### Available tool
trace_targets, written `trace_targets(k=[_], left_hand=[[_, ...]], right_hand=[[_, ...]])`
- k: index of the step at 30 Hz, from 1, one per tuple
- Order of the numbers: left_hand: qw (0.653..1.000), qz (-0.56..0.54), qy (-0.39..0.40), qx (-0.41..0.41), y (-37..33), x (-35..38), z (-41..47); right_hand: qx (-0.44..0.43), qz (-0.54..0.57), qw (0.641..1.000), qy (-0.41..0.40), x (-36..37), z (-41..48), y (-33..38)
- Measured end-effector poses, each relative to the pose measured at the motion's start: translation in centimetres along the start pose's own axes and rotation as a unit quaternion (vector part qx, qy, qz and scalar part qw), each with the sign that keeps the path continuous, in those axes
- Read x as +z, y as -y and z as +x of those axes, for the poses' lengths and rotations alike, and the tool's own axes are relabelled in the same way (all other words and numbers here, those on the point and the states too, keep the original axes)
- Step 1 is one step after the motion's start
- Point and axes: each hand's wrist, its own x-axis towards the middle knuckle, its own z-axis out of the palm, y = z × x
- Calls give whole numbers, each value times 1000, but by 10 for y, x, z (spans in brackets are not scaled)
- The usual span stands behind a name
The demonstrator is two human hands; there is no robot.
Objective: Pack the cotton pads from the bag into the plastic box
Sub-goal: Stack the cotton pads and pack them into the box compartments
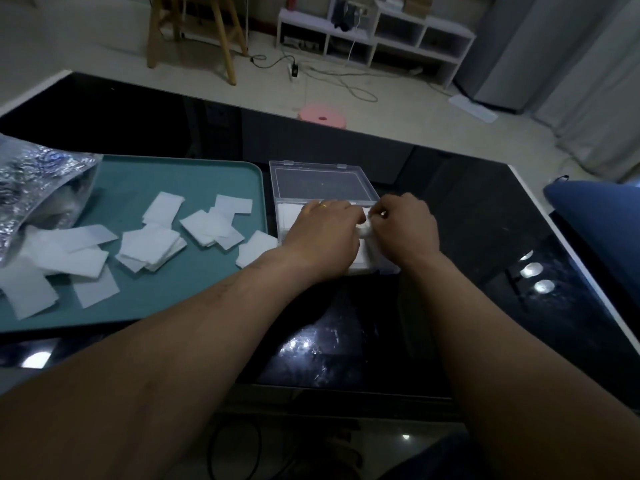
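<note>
Plastic box [279,220], clear, rectangular and hinged, is sitting on the glossy black table [346,341] just right of the teal rectangular tray [173,299], its lid [322,183] lying open on the far side. White pads [291,216] are already showing inside the box along its left wall. Both hands are working over the box's open base. The right hand [405,230] is curling its fingers and pinching a white square cotton pad [366,232] at the inner edge of the box opening. The left hand [322,233] (a gold ring [322,204] on one finger) is lying knuckles-up across the box, fingers bent down with the tips meeting the same pad; whether it is gripping that pad or only pressing on it, I cannot tell, as the fingertips are hidden under the hand. Both forearms are reaching in from the near edge of the table, bare. On the tray, loose white cotton pads [152,247] are lying scattered in overlapping heaps, some single, some stacked, one pad [256,249] sitting at the tray's right rim just beside the box. A crinkled silvery patterned bag [38,188] is lying on its side at the tray's far left corner, mouth facing the tray, with more pads spilling from it. Beyond the table a pink round stool [322,116] is standing on the pale floor, and a white open shelf unit [377,39] is standing against the far wall.
</note>
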Motion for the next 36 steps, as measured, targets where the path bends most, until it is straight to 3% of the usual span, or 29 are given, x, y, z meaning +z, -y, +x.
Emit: trace_targets(k=[4, 7, 11, 16, 20, 24, 30, 33, 36], left_hand=[[999, -6, -31, -1, 13, -29, -10], [998, -7, -54, -39, 39, -60, -26], [994, 20, -56, -88, 89, -103, -56], [981, 62, -13, -182, 152, -139, -103], [982, 62, 52, -169, 157, -137, -116], [988, 49, 67, -129, 142, -132, -103], [987, 37, 82, -131, 134, -130, -98], [986, 9, 63, -152, 136, -132, -102], [974, -99, 35, -202, 134, -134, -103]], right_hand=[[2, 32, 999, -36, -4, 3, 18], [-43, 71, 996, -42, -16, 1, 51], [-139, 118, 983, 35, -19, -21, 112], [-181, 12, 965, 191, -5, -33, 157], [-178, -54, 938, 292, -10, -28, 164], [-187, -78, 930, 307, -9, -28, 163], [-231, -174, 900, 327, -6, -29, 173], [-226, -87, 912, 332, -17, -26, 173], [-131, 150, 935, 295, -22, -25, 171]])
